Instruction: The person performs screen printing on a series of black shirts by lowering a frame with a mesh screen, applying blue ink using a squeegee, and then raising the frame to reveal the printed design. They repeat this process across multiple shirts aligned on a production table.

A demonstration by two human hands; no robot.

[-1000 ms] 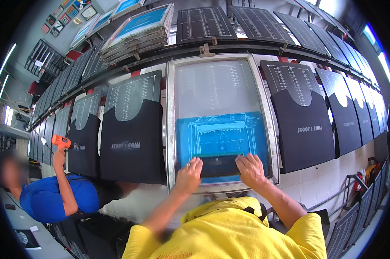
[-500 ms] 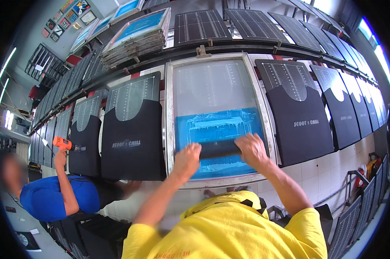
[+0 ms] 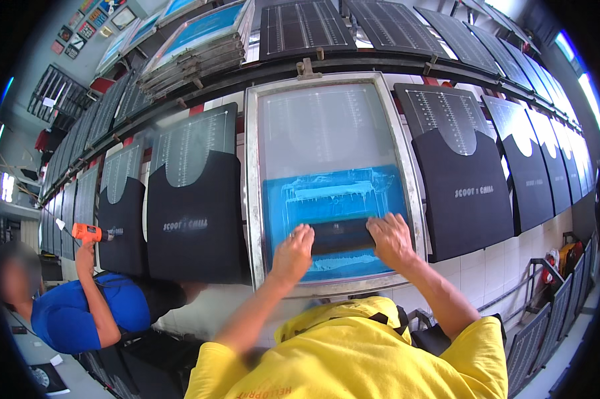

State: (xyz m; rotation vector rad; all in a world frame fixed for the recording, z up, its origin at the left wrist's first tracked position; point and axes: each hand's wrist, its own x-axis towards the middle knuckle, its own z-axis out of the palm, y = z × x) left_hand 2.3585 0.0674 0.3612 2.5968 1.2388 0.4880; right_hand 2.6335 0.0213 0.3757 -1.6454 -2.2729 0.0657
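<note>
A dark squeegee [image 3: 343, 235] spans the lower part of a screen-printing frame [image 3: 252, 166], resting against its blue-coated area [image 3: 386, 193]. My left hand [image 3: 293, 255] grips the squeegee's left end, and my right hand [image 3: 390, 241] is closed round its right end. Pale streaks of ink show on the blue beyond the squeegee and on its near side. Through the grey mesh above the blue, the ruled markings of a board are visible. What lies under the blue part is hidden.
Black printed shirts drape over boards on the left [image 3: 193, 206] and right [image 3: 463, 193]. A rail [image 3: 276, 70] runs behind the frame. Stacked screens [image 3: 197, 60] stand at the far left. A person in blue [image 3: 107, 309] holds an orange heat gun [image 3: 87, 233] at the left.
The squeegee and both hands have come slightly nearer to me over the blue area, and more of the squeegee's face shows. My view has shifted a little. The heat gun has moved slightly.
</note>
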